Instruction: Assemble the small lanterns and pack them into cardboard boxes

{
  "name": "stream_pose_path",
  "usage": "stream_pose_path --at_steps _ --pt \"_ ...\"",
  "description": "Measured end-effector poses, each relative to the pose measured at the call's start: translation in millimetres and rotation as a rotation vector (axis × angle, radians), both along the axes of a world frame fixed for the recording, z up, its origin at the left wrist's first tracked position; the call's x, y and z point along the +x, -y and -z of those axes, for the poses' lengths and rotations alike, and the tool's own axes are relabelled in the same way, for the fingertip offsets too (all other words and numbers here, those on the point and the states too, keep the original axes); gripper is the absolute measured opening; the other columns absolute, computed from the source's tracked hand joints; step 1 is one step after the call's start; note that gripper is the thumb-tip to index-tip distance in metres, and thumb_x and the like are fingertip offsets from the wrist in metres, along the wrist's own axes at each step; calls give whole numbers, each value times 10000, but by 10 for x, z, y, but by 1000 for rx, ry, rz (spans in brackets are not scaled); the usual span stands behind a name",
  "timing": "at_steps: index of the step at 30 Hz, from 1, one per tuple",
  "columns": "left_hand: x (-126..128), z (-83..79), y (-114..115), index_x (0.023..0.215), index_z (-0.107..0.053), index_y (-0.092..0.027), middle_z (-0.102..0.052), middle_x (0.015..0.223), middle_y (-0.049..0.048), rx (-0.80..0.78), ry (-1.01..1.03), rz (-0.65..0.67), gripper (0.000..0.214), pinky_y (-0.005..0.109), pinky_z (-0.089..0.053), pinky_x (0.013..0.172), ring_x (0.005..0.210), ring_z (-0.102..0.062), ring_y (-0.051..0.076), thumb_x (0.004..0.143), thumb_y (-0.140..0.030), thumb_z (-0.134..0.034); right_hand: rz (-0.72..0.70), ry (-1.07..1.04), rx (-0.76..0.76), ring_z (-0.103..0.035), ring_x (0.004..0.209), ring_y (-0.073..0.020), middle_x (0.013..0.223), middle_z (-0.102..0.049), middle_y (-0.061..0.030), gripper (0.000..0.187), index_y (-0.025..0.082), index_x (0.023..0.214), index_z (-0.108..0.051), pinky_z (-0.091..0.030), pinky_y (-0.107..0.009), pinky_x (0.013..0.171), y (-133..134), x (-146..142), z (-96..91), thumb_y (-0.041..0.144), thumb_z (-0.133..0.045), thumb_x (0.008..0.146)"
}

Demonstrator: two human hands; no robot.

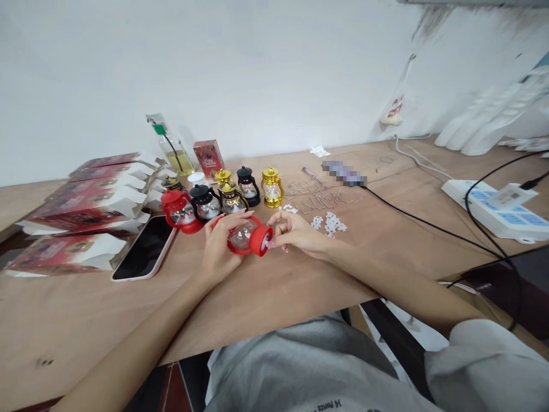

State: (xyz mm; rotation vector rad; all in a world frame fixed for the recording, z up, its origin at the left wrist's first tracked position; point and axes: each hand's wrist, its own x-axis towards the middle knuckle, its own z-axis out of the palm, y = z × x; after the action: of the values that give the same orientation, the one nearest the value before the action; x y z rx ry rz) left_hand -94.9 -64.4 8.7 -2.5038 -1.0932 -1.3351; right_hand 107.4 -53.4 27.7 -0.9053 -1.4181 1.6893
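Note:
A small red lantern (261, 240) with a clear globe lies tipped on its side above the table, its base turned to the right. My left hand (223, 246) is wrapped around its body. At the base, my right hand (295, 233) pinches with thumb and fingertips; a small pale piece seems to be there, too small to name. Just beyond stand several finished-looking lanterns: a red lantern (182, 212), a black lantern (206, 203) and a gold lantern (273, 187) among them. Small white plastic pieces (332, 223) lie to the right of my right hand.
Red printed boxes (86, 200) are stacked at the left, beside a phone (146, 249). Behind stand a bottle of yellowish liquid (178, 157) and an upright red box (209, 160). Thin wire pieces (317, 200) lie mid-table. A power strip (497, 209) with black cables sits at the right.

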Motion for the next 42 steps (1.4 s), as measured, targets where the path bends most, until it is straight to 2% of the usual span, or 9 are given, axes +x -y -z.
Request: stream_pose_path --at_steps 19,22,26,32,42 --pt "-21 25 23 1082 -460 -227 -651 1181 104 26 7 -3 442 434 -361 945 1146 -592 259 705 -132 -669 -40 -97 39 -513 425 -64 498 -588 112 548 192 880 -469 -415 -169 413 -2 0 44 180 -854 490" --pt "3 20 29 1079 -459 -227 -648 1183 105 -32 75 -9 450 442 -392 932 1133 -599 256 701 -130 -683 -25 -111 96 -514 421 -58 512 -599 105 520 192 883 -471 -425 -174 433 -24 -1 68 230 -853 532" --pt "48 42 20 1086 -459 -225 -632 1200 116 -166 199 56 450 446 -453 922 1127 -604 255 710 -165 -701 4 -130 176 -526 440 -52 527 -599 103 493 190 866 -487 -441 -174 461 -55 4 96 246 -856 545" --pt "59 99 -19 1083 -481 -212 -622 1207 131 -303 360 129 514 434 -495 933 1105 -616 258 661 -243 -772 -41 -168 170 -554 481 -57 596 -638 71 458 179 888 -529 -472 -190 496 -84 26 98 263 -847 569" --pt "76 104 -12 1072 -480 -205 -618 1208 144 -389 410 182 534 422 -526 914 1082 -629 254 648 -270 -798 -19 -102 225 -538 487 -64 593 -614 84 531 197 897 -519 -457 -203 505 -91 41 126 291 -873 514"
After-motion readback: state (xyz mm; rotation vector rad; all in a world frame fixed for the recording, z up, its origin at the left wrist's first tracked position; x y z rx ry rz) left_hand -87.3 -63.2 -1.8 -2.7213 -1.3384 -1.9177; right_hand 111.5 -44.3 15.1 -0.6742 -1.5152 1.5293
